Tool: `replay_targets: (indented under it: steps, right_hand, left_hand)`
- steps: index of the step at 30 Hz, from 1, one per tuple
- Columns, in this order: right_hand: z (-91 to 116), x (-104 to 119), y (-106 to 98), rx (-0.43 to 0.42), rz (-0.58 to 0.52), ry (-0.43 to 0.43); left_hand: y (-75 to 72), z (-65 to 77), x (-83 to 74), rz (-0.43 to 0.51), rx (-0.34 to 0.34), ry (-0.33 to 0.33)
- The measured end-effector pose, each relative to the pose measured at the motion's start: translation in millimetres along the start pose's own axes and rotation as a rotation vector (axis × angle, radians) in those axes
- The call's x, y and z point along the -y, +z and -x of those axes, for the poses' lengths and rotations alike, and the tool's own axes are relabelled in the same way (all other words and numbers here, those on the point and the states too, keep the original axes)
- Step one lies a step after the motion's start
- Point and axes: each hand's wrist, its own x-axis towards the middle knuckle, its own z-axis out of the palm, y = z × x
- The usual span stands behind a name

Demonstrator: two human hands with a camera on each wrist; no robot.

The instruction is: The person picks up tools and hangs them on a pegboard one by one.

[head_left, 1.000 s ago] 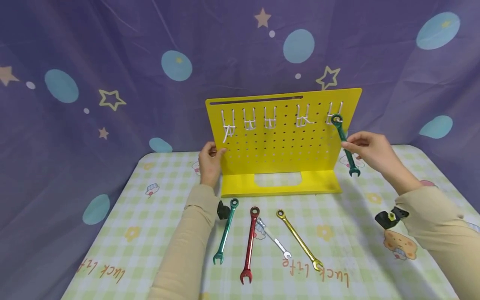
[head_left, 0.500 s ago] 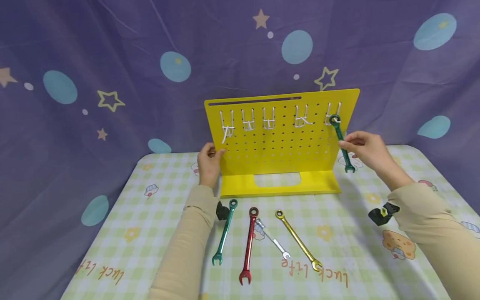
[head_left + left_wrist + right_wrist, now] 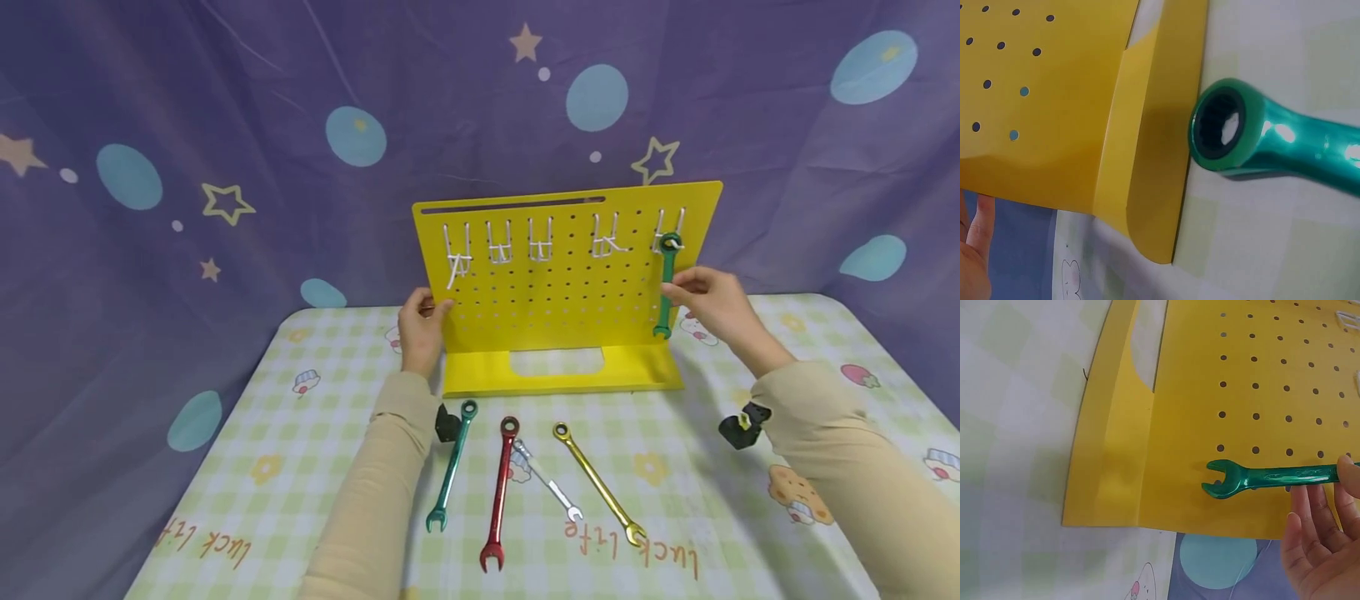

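A yellow pegboard [image 3: 555, 308] stands upright on the table with a row of white hooks along its upper part. My left hand [image 3: 422, 329] grips its left edge, thumb in front; the left wrist view shows fingers [image 3: 982, 231] at that edge. At the far right, my right hand [image 3: 712, 304] pinches the shaft of a green combination wrench [image 3: 667, 283] between thumb and fingers. The wrench's ring end overlaps the rightmost hook [image 3: 670, 223], whose tip shows through the ring. Its open end [image 3: 1229, 480] points down close in front of the board.
On the checked cloth before the board lie a teal wrench [image 3: 452, 467], a red wrench [image 3: 500, 492], a small silver wrench [image 3: 551, 483] and a yellow wrench [image 3: 597, 482]. The teal wrench's ring [image 3: 1229, 125] is near the base lip. A purple curtain [image 3: 480, 100] hangs behind.
My right hand has moved left, and the green wrench's lower end has swung left from a slant to nearly vertical. The left hand stays at the board's edge.
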Motion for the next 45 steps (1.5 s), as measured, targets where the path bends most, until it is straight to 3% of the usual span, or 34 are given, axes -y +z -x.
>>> replay_targets:
  steps: [8,14,28,36,45]
  right_hand:
    - [4,-8,10,0.007,-0.013,-0.055]
    - [17,-15,24,0.071,0.041,-0.090]
    - [57,-8,80,0.245,0.035,-0.242]
    - [74,-8,96,0.334,0.060,-0.242]
    - [94,-8,104,0.387,0.081,-0.231]
  left_hand:
    - [0.7,0.3,1.5,-0.002,-0.011,-0.008]
    - [0.3,1.1,2.1,-0.006,-0.010,-0.013]
    - [3.6,2.4,3.6,-0.008,-0.025,-0.018]
    - [2.4,1.8,2.1,0.002,-0.020,-0.045]
    - [2.1,0.3,-1.4,-0.002,-0.014,-0.033]
